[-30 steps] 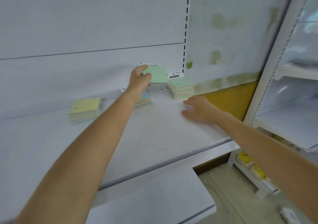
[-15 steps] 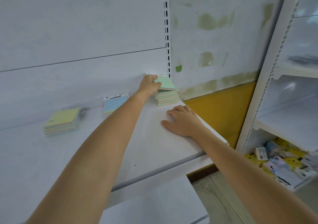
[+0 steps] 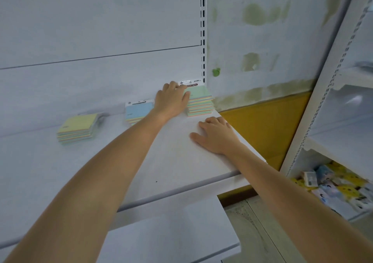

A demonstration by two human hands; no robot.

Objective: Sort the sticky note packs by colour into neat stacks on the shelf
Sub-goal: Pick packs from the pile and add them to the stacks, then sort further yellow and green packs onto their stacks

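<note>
Three stacks of sticky note packs stand along the back of the white shelf (image 3: 173, 161). The green-topped stack (image 3: 200, 102) is at the far right corner. My left hand (image 3: 171, 100) rests against its left side, fingers spread over the top pack's edge. A blue-topped stack (image 3: 138, 112) sits just left of my wrist, partly hidden by it. A yellow-topped stack (image 3: 77, 128) lies further left. My right hand (image 3: 215, 135) lies flat, palm down, on the shelf in front of the green stack, holding nothing.
A slotted upright (image 3: 203, 30) rises behind the green stack. Right of the shelf end is a yellow panel (image 3: 262, 127). A second shelving unit (image 3: 343, 111) stands at the right, with several small packaged items (image 3: 339, 188) on its low shelf. A lower shelf (image 3: 171, 232) juts out beneath.
My left hand carried the green pack right and set it on the green stack, then flattened against it. My right hand settled flat on the shelf. The view shifted right.
</note>
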